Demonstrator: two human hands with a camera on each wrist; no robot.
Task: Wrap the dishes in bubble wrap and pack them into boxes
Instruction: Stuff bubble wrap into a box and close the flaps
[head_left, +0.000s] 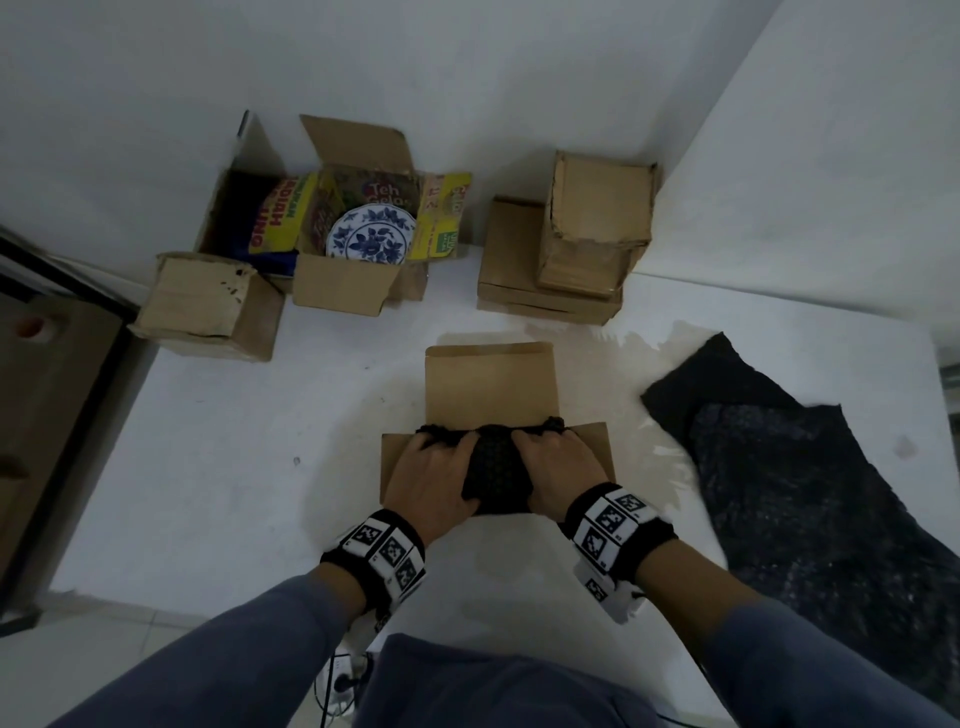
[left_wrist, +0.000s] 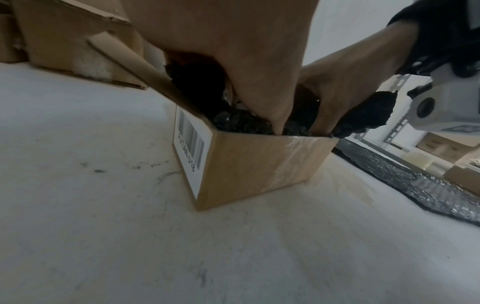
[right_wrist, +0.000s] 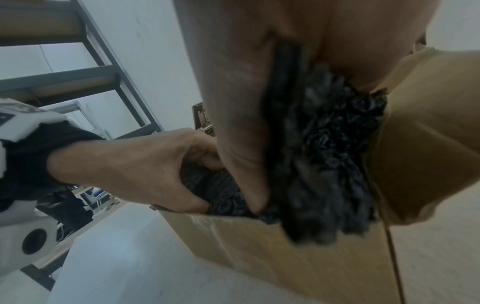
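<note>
A small open cardboard box (head_left: 491, 384) stands on the white floor in front of me. In it sits a bundle of black bubble wrap (head_left: 493, 467); whatever is wrapped inside is hidden. My left hand (head_left: 439, 460) grips the bundle's left side, fingers curled down into the box. My right hand (head_left: 550, 454) grips its right side in the same way. The left wrist view shows my left-hand fingers (left_wrist: 270, 115) reaching below the box rim (left_wrist: 259, 164). A blue-and-white plate (head_left: 371, 234) lies unwrapped in another open box at the back left.
A loose sheet of black bubble wrap (head_left: 779, 478) lies on the floor to the right. Closed cardboard boxes are stacked at the back right (head_left: 592, 228), and one stands at the left (head_left: 208, 306). Walls close off the back and right. A dark frame (head_left: 67, 364) runs along the left.
</note>
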